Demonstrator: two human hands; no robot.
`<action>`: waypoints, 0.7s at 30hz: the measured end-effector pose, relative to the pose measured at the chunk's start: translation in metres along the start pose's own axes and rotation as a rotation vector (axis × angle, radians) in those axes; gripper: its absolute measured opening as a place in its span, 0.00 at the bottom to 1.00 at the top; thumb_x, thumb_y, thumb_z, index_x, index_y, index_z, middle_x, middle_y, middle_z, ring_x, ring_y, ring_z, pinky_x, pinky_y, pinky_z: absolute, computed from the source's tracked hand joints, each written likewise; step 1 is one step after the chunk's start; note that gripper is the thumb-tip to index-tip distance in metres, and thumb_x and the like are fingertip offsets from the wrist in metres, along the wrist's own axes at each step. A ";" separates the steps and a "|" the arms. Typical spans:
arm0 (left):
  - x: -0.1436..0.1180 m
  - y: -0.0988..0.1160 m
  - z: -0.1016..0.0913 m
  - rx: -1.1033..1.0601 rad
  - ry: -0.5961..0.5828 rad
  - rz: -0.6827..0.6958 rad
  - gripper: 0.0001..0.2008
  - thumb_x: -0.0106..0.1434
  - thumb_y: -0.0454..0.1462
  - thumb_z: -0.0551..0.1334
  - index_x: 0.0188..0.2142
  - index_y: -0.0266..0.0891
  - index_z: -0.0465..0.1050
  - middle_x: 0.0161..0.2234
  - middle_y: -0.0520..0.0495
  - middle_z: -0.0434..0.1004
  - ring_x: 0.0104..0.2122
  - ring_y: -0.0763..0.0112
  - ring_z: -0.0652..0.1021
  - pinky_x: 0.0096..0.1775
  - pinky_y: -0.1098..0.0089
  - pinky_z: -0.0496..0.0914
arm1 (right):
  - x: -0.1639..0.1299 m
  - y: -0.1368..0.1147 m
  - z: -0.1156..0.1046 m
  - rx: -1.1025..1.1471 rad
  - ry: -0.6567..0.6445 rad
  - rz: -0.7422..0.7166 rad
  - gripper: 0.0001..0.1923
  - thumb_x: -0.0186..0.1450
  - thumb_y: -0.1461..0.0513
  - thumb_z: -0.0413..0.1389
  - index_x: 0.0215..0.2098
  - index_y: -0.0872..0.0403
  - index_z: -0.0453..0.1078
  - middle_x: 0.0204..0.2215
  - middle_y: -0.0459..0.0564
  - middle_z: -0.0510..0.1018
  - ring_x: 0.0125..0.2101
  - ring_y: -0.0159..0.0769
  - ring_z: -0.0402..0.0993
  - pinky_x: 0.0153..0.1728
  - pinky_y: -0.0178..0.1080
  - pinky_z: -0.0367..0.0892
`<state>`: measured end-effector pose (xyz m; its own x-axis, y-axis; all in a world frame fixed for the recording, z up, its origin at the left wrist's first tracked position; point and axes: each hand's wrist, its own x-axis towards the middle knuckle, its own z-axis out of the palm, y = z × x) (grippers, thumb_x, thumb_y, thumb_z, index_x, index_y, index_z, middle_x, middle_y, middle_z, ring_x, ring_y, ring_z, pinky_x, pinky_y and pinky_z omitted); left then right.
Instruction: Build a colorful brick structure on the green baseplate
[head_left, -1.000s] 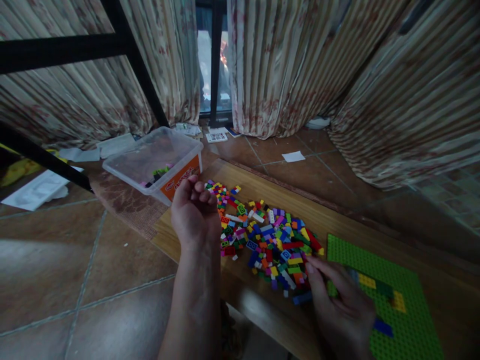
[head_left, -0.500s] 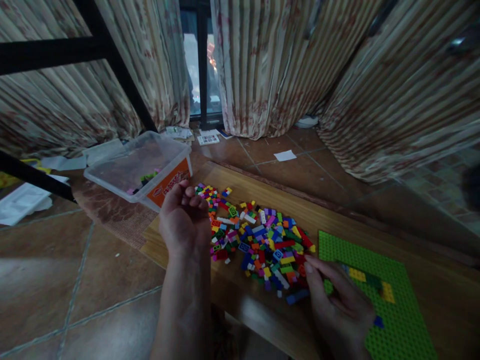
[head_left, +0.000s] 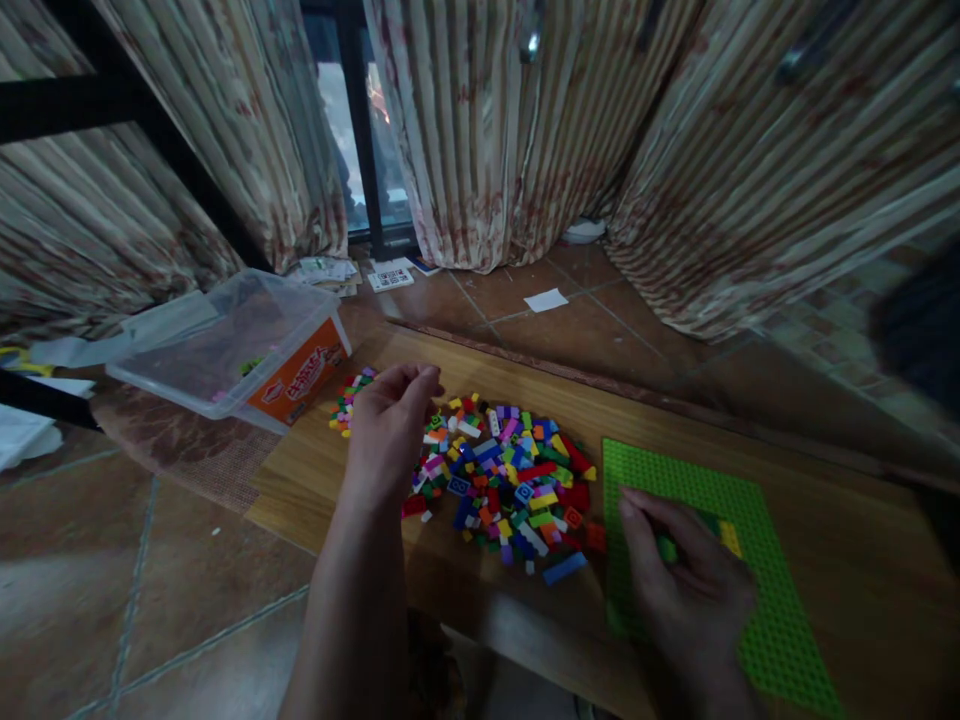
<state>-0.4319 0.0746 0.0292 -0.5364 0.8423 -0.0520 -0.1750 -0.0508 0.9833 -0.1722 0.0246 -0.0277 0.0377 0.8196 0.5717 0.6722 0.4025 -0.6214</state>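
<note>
A heap of small coloured bricks lies on a wooden board on the floor. My left hand hovers palm down over the heap's left part, fingers curled with thumb and fingertips close together; whether they hold a brick is hidden. My right hand rests on the green baseplate to the right of the heap, fingers bent over the bricks fixed there. A yellow brick on the plate shows beside my fingers. One blue brick lies loose at the heap's near edge.
A clear plastic box with an orange label and a few bricks inside stands left of the board on a brown mat. Striped curtains hang behind. Papers lie on the tiled floor. A black frame bar crosses at far left.
My left hand turned from a palm-up loose fist to palm down over the heap. My right hand moved from the heap's right edge onto the baseplate. The view shifted right.
</note>
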 end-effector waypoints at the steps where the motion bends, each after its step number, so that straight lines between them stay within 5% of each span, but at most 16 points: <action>1: -0.001 -0.002 0.002 0.044 -0.040 0.002 0.06 0.55 0.36 0.68 0.24 0.34 0.77 0.21 0.49 0.73 0.20 0.79 0.68 0.22 0.79 0.61 | 0.001 0.003 -0.002 0.002 0.001 0.021 0.05 0.65 0.61 0.59 0.36 0.52 0.77 0.31 0.48 0.81 0.30 0.35 0.78 0.32 0.36 0.72; 14: -0.016 -0.002 0.029 0.173 -0.144 0.031 0.03 0.53 0.29 0.68 0.24 0.33 0.78 0.18 0.49 0.72 0.18 0.78 0.67 0.20 0.79 0.58 | -0.007 0.007 -0.016 0.024 -0.260 0.078 0.07 0.68 0.61 0.54 0.39 0.50 0.75 0.33 0.46 0.80 0.33 0.34 0.78 0.35 0.36 0.73; 21: -0.020 -0.006 0.034 0.326 -0.241 0.096 0.04 0.57 0.31 0.65 0.27 0.34 0.78 0.19 0.50 0.72 0.19 0.76 0.67 0.20 0.78 0.60 | -0.007 0.005 -0.015 0.035 -0.277 0.077 0.07 0.68 0.62 0.54 0.39 0.50 0.75 0.33 0.46 0.80 0.33 0.33 0.78 0.35 0.35 0.72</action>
<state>-0.3923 0.0767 0.0298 -0.3226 0.9454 0.0470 0.1581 0.0048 0.9874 -0.1582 0.0146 -0.0271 -0.1187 0.9265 0.3571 0.6493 0.3445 -0.6780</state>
